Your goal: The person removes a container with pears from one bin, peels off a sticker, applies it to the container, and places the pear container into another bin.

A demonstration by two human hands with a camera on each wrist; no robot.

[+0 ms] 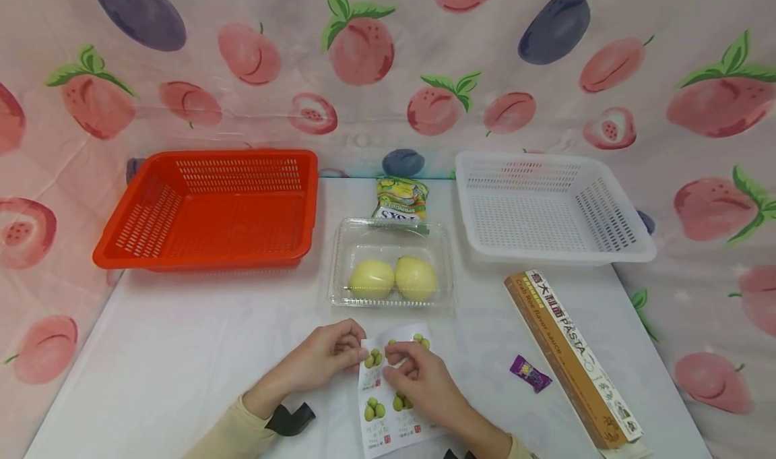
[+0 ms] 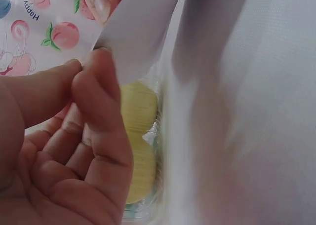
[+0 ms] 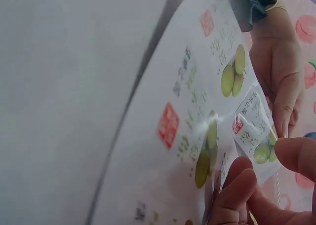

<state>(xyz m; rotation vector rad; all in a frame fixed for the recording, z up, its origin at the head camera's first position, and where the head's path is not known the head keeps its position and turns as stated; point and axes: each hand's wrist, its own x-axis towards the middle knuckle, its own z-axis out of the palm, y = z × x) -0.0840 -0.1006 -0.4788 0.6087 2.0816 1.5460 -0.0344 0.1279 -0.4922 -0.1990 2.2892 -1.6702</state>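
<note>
A white sticker sheet (image 1: 388,439) printed with green fruit lies in front of me, its upper part lifted and bent. My left hand (image 1: 324,358) pinches the sheet's upper left edge between thumb and index finger. Curled over the printed side, my right hand (image 1: 424,381) has its thumb and fingers at a sticker (image 3: 254,131) that stands tilted from the rest. Whether that sticker is fully separate at its edges is hidden. Just beyond the hands, a clear plastic box (image 1: 348,236) contains two pale yellow-green round fruits (image 1: 416,278).
A red basket (image 1: 206,257) stands at the back left and a white basket (image 1: 558,250) at the back right. Behind the clear box lies a green-yellow snack bag (image 1: 401,199). On the right are a purple wrapped candy (image 1: 530,373) and a long pasta box (image 1: 572,361).
</note>
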